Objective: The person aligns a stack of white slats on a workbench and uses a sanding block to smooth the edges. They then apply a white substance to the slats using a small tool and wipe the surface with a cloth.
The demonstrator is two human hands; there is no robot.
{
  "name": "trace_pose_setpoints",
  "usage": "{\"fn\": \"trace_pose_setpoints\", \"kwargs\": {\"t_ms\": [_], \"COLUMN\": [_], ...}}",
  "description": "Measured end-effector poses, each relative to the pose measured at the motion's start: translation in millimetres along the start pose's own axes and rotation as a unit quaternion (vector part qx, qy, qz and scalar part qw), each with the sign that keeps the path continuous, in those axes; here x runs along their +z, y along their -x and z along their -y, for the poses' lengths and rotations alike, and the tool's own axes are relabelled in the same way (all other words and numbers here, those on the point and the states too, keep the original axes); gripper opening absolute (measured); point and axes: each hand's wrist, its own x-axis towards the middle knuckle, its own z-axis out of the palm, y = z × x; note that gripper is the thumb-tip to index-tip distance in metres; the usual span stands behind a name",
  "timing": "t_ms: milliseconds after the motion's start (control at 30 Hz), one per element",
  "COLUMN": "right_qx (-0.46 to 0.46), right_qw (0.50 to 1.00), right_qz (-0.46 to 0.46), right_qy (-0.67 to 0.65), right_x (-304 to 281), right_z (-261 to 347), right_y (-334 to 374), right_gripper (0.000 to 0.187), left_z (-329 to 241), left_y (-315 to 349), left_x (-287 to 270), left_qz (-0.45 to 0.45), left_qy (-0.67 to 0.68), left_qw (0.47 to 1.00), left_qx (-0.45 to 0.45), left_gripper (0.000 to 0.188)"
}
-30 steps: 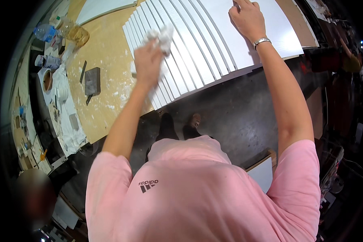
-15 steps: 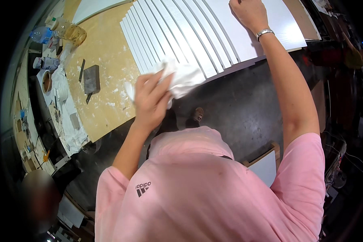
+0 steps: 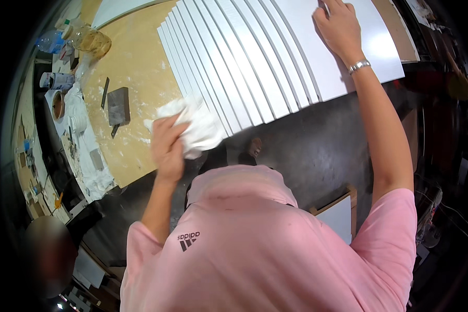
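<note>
My left hand (image 3: 167, 148) grips a crumpled white cloth (image 3: 195, 127). The cloth lies against the near left corner of a stack of white panels (image 3: 239, 67), which are fanned out so their edges show as stepped strips. Over the wide face of the rightmost white panel (image 3: 377, 44), my right hand (image 3: 340, 26) is closed with bent fingers. Its fingertips are partly cut off by the top edge, so I cannot make out what is in them. A silvery bracelet (image 3: 360, 66) circles the right wrist.
A paint-spotted yellowish board (image 3: 140, 99) carries a grey block (image 3: 118, 105) and a dark thin strip (image 3: 105, 92). Plastic bottles (image 3: 93, 42), a white can (image 3: 57, 80) and a white sheet (image 3: 78, 109) stand along the left. A white board (image 3: 335, 218) leans below right.
My left hand has drawn the cloth left and nearer to me, off the strips' near ends. The panels now appear shifted slightly nearer and right, and my right hand sits slightly further right.
</note>
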Motion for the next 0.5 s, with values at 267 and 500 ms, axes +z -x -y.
{"fn": "trace_pose_setpoints", "kwargs": {"t_ms": [267,500], "right_qx": [0.006,0.047], "right_qw": [0.998,0.995], "right_qz": [0.048,0.088], "right_qy": [0.032,-0.007], "right_x": [14.4,1.7], "right_z": [-20.2,-1.7], "right_y": [5.1,-2.7], "right_gripper": [0.039,0.04], "left_z": [62.8,143.7], "left_y": [-111.2,-247.7], "left_x": [62.6,37.3], "left_qz": [0.003,-0.066], "left_qy": [-0.119,-0.059], "left_qw": [0.991,0.993], "left_qx": [0.064,0.074], "left_gripper": [0.051,0.052]}}
